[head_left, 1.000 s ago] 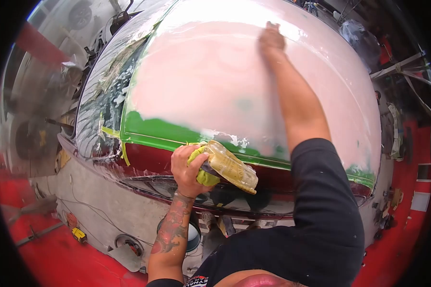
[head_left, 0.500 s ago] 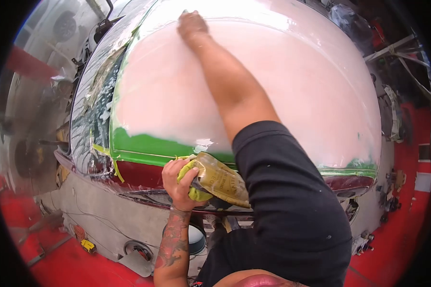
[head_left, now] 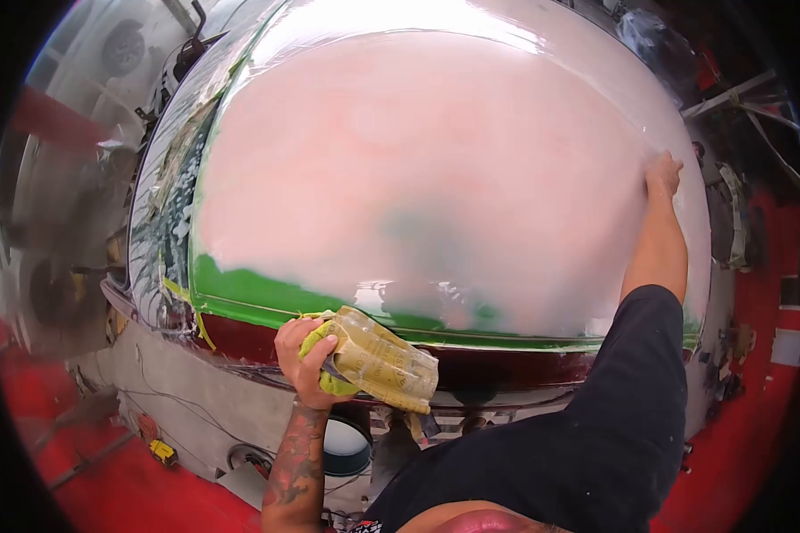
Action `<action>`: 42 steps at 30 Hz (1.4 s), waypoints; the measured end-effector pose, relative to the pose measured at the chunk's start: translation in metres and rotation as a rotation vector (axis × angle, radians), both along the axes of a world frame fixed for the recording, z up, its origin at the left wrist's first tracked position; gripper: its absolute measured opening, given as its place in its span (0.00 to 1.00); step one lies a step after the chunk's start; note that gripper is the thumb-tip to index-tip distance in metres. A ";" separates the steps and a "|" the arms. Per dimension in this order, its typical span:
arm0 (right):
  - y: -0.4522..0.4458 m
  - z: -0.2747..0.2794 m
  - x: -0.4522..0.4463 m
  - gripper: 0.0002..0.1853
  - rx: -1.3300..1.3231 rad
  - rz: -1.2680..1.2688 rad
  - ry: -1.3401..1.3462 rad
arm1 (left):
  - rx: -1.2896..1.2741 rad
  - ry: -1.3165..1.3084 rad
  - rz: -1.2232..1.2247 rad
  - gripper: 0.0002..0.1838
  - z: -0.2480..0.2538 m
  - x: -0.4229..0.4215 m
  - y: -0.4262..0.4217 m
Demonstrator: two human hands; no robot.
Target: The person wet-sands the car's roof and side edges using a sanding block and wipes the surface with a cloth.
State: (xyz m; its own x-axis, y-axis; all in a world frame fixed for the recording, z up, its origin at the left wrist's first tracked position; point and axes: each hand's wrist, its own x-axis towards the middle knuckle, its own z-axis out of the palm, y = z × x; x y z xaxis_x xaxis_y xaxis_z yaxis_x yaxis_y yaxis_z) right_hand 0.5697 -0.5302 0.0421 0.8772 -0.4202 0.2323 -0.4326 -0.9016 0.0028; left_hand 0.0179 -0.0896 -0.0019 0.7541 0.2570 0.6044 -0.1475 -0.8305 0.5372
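In front of me is a car roof (head_left: 347, 186) coated in wet, pale pink, with a bright green band along its near edge. My left hand (head_left: 302, 355), at that near edge, is closed around a yellow-green cloth (head_left: 336, 382) and a see-through yellowish plastic bottle (head_left: 387, 360) with printed lettering. The bottle lies tilted, pointing right. Far to the right, my right hand (head_left: 663, 173) rests on the pink surface with its fingers curled. Whatever is under those fingers is hidden.
Plastic film and masking tape cover the glass (head_left: 173, 186) on the left side. Below the near edge stands a round bucket (head_left: 347, 444). A yellow tool (head_left: 163, 452) and cables lie on the floor, lower left. Metal stand bars (head_left: 729, 93) rise at the right.
My right hand has swept from the far upper middle of the roof to its right side. My left hand, still gripping bottle and cloth, has shifted slightly left and toward me.
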 end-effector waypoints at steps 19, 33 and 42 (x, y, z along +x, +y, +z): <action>0.706 -0.096 -0.060 0.23 0.228 1.411 -0.158 | -0.162 -0.042 0.002 0.27 0.009 0.000 0.009; 0.533 0.016 -0.423 0.20 0.512 2.031 0.812 | -0.121 -0.156 -0.023 0.29 0.001 0.000 0.005; 0.289 0.075 -0.453 0.17 0.990 1.500 0.152 | -0.039 -0.312 -0.006 0.30 -0.009 -0.028 -0.012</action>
State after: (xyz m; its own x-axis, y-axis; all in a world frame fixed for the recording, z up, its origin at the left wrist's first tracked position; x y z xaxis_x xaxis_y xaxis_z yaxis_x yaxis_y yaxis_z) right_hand 0.1164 -0.2415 0.1167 0.5885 0.7490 0.3043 0.6192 -0.1755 -0.7654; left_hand -0.0103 -0.1018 -0.0114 0.5357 0.2810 0.7963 -0.3149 -0.8085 0.4972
